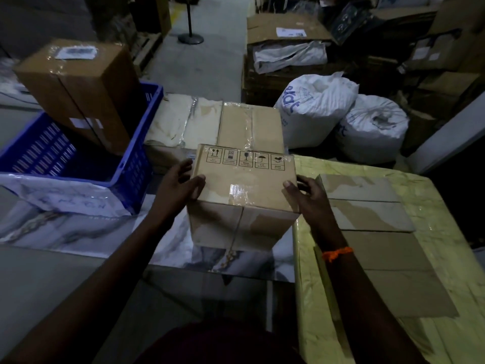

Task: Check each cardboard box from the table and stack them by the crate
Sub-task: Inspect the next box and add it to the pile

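Fingers (195, 181) of left hand (178, 183) and right hand (311, 197) clamped on opposite sides of the cardboard box (244, 185), thumbs over its top face. Apparently lifted, between desk (433, 206) and crate (139, 158). Seemingly midway: two boxes (249, 124) already beside the crate, two flat ones (367, 203) left on the desk
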{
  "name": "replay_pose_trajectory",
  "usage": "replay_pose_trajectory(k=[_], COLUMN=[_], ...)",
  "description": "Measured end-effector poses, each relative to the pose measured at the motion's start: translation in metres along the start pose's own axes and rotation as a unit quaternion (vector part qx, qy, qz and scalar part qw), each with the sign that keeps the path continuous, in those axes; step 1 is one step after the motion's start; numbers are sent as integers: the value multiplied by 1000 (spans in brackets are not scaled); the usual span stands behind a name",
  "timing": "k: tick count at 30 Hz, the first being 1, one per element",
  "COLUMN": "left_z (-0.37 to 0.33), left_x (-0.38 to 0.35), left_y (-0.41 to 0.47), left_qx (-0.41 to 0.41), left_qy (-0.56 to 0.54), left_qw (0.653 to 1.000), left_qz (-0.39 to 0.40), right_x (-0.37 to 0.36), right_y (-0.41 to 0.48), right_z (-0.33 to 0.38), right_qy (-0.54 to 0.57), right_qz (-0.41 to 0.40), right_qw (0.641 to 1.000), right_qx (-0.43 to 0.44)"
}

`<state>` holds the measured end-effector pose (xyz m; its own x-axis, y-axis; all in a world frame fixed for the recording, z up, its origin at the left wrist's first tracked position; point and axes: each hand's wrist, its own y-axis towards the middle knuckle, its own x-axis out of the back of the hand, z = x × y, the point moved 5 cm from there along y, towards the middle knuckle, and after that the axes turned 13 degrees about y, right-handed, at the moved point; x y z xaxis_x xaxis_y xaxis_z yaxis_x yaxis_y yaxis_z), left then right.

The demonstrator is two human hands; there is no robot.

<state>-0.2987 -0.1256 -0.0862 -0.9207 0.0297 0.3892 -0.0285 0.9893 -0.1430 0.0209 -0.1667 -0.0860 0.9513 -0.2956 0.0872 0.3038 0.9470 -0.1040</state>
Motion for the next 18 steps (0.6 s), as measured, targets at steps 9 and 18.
replay_pose_trajectory(k=[9, 18], left_z=[-19, -2], left_x=[-16, 18], left_y=[33, -26], left_qx=[13, 47], left_qy=[-37, -104], left_qw=[993, 993], left_qz=[113, 6], right_x=[-37, -31], right_y=[21, -35], right_z=[34, 29], right_qy=[-44, 37], right_qz=[41, -53], right_qw=[998, 996], right_qx=[-28, -67])
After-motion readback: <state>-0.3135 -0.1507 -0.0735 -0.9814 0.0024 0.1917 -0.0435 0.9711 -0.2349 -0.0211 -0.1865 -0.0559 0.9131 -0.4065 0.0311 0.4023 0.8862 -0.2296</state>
